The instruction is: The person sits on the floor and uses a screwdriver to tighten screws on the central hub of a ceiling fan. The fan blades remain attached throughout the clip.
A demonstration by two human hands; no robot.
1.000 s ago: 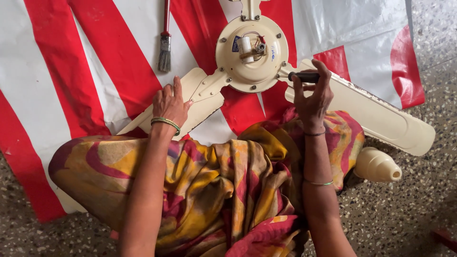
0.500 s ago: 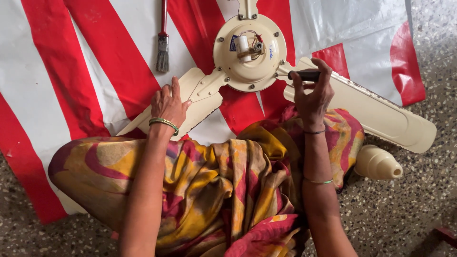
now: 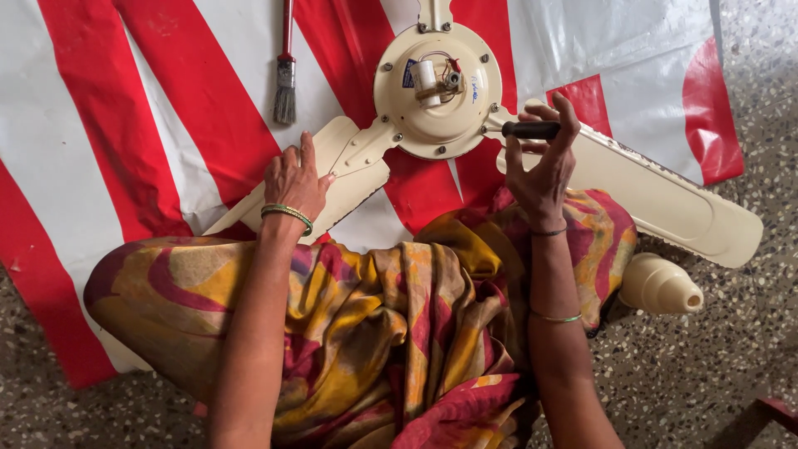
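A cream ceiling fan lies on a red and white striped sheet [image 3: 125, 116], its round motor hub [image 3: 436, 104] open at the top with wires showing. My left hand [image 3: 295, 179] rests flat on the left fan blade [image 3: 332, 175], fingers apart. My right hand [image 3: 540, 166] is closed around a tool with a black handle [image 3: 532, 130], whose tip meets the bracket where the right blade [image 3: 665, 199] joins the hub. Only the stub of a third blade [image 3: 434, 12] shows at the top edge.
A paintbrush with a red handle [image 3: 285, 83] lies on the sheet at the left of the hub. A cream cone-shaped fan cover [image 3: 661, 285] lies on the speckled floor [image 3: 731, 357] by my right knee. My lap is draped in yellow and red cloth [image 3: 374, 316].
The view has drifted slightly, so the fan sits a little higher in the picture. Both hands keep their places on the blade and the tool.
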